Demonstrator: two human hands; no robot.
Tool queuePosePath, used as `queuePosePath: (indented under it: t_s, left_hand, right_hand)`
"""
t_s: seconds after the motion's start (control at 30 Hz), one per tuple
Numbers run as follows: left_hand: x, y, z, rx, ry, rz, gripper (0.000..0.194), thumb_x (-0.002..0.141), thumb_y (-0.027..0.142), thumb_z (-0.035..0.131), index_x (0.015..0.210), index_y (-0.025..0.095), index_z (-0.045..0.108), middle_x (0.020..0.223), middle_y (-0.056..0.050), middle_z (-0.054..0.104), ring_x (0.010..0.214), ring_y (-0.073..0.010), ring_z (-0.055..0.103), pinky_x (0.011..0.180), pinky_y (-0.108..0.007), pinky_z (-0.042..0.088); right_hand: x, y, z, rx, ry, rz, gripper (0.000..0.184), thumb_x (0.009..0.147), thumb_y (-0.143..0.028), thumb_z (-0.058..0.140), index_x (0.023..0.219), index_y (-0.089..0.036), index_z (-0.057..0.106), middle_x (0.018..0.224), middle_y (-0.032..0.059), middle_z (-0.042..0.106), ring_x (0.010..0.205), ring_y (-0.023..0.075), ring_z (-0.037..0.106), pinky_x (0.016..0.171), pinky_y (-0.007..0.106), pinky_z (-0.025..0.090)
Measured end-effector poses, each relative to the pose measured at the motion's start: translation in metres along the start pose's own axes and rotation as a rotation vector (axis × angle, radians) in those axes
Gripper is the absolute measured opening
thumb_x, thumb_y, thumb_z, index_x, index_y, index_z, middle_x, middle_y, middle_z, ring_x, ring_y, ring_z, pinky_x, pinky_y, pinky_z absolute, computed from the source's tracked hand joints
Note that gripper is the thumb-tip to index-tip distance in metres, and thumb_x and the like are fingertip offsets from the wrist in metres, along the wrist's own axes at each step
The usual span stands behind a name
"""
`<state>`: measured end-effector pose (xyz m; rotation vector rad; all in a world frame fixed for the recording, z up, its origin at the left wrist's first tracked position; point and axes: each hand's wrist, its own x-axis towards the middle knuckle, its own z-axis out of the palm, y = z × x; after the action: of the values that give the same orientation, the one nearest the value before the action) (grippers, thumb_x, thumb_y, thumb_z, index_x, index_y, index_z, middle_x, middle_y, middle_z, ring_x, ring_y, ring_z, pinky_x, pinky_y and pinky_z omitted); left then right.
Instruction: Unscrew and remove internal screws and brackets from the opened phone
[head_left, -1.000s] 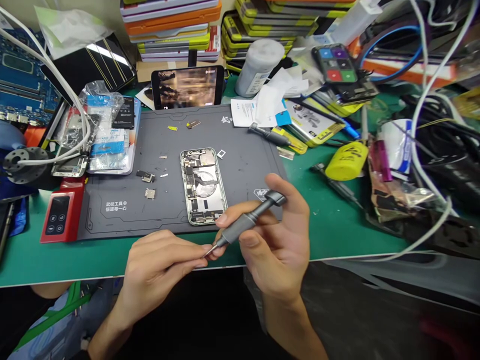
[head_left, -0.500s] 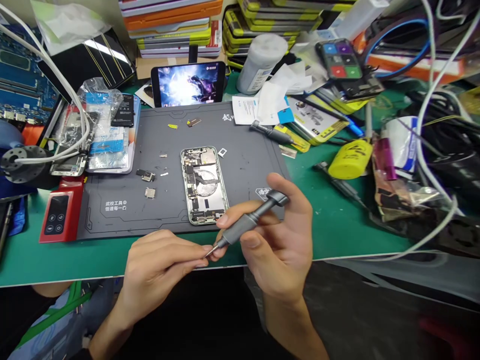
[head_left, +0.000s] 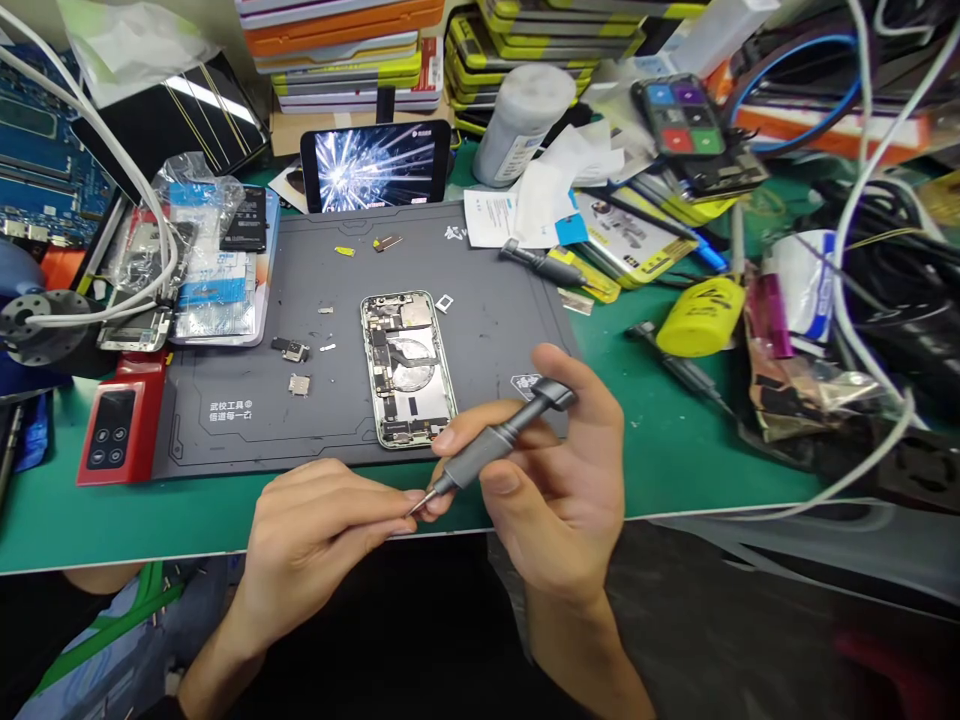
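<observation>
A grey screwdriver (head_left: 487, 452) lies tilted across my right hand (head_left: 559, 490), whose fingers hold its handle and end cap. Its thin tip points down to the left, where my left hand (head_left: 322, 535) pinches at the tip with thumb and forefinger. Whether a small part sits between those fingertips is hidden. Just beyond my hands, an opened phone (head_left: 409, 370) rests on the grey mat (head_left: 495, 330), its inner boards and round coil exposed. Left of the phone lie a small camera module (head_left: 291, 349) and a metal plate (head_left: 299, 385). A SIM tray (head_left: 445, 303) is at its upper right.
A propped-up phone (head_left: 375, 170) plays video behind the mat. A red control unit (head_left: 116, 435) adjoins the mat's left edge. More screwdrivers (head_left: 547, 265), a yellow container (head_left: 701, 317) and white cables (head_left: 874, 400) crowd the right. Stacked boxes (head_left: 345, 50) stand behind.
The picture on the propped-up phone has changed. The view has shifted slightly. My hands and the screwdriver keep nearly the same pose.
</observation>
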<state>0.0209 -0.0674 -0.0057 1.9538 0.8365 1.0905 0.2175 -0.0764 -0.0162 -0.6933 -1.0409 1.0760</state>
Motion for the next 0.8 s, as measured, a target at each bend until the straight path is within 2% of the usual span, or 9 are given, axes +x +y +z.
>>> queuePosePath:
  t_s: [0.23, 0.53, 0.73, 0.8]
  left_hand:
    - [-0.0012, -0.0010, -0.0004, 0.005, -0.012, 0.011, 0.021, 0.101, 0.015, 0.077, 0.119, 0.025, 0.082, 0.095, -0.002, 0.087, 0.074, -0.0172, 0.081, 0.067, -0.030, 0.058]
    - [-0.0016, 0.0002, 0.0002, -0.005, -0.001, -0.002, 0.022, 0.101, 0.017, 0.078, 0.120, 0.026, 0.082, 0.094, -0.002, 0.087, 0.074, -0.0173, 0.080, 0.067, -0.030, 0.059]
    - [0.0014, 0.0024, 0.0009, 0.020, 0.012, -0.130, 0.025, 0.101, 0.015, 0.077, 0.122, 0.027, 0.083, 0.095, 0.001, 0.087, 0.076, -0.0149, 0.078, 0.072, -0.028, 0.061]
    - [0.0015, 0.0029, 0.0015, 0.025, -0.003, -0.147, 0.024, 0.101, 0.014, 0.076, 0.121, 0.026, 0.082, 0.097, 0.000, 0.087, 0.080, -0.0150, 0.078, 0.074, -0.028, 0.061]
  right_hand:
    - [-0.0015, -0.0009, -0.0004, -0.032, 0.014, 0.027, 0.052, 0.108, -0.026, 0.068, 0.155, -0.040, 0.052, 0.105, -0.0007, 0.080, 0.057, 0.0143, 0.076, 0.056, 0.032, 0.075]
    - [0.0003, -0.0012, -0.0004, 0.015, 0.005, 0.029, 0.052, 0.107, -0.021, 0.067, 0.155, -0.038, 0.053, 0.106, 0.0001, 0.080, 0.060, 0.0149, 0.077, 0.058, 0.033, 0.075]
    - [0.0012, 0.0008, -0.0061, -0.066, 0.106, -0.040, 0.048, 0.109, -0.026, 0.062, 0.154, -0.040, 0.053, 0.101, -0.0008, 0.076, 0.055, 0.0122, 0.069, 0.050, 0.028, 0.068]
    - [0.0019, 0.0020, -0.0057, -0.140, 0.166, -0.058, 0.048, 0.110, -0.026, 0.060, 0.154, -0.042, 0.053, 0.100, -0.0003, 0.073, 0.061, 0.0133, 0.069, 0.052, 0.026, 0.067]
